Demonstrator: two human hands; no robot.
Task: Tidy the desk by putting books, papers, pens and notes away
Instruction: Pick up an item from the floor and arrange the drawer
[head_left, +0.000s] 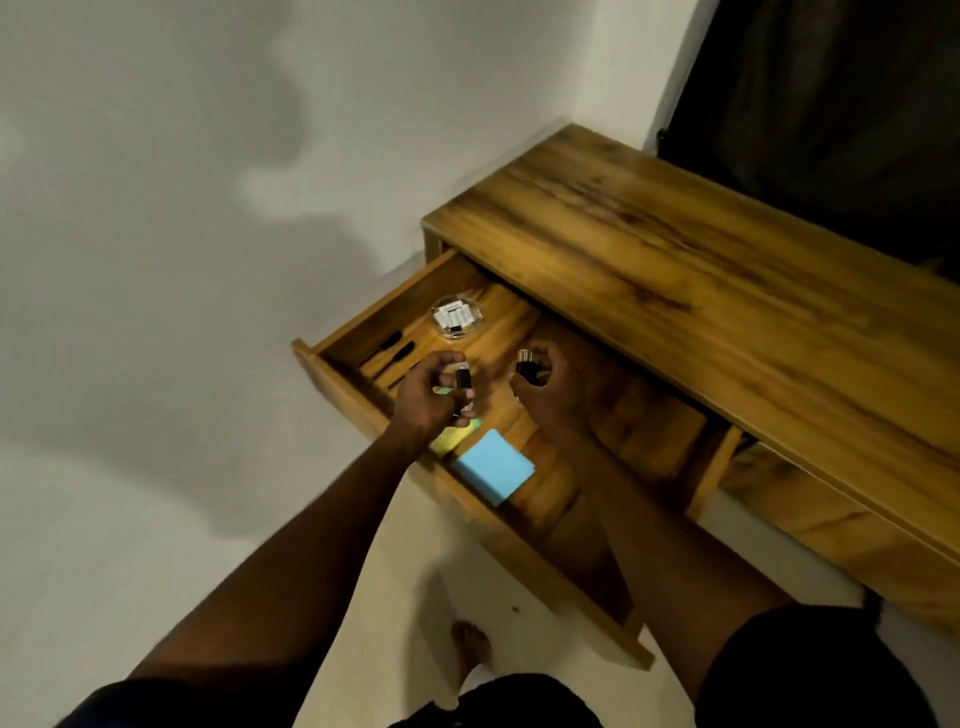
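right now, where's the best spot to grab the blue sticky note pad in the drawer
Probably from straight above, pinching its two opposite side edges. The blue sticky note pad lies flat on the drawer floor with its top bare, its near corner close to the front wall.

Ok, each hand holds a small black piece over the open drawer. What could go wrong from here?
The left hand and right hand hold the left black piece and right black piece only lightly, it seems. Either might slip and fall onto the clear container. The blue note pad lies near the front of the drawer, between the forearms, so a withdrawing arm could knock it out.
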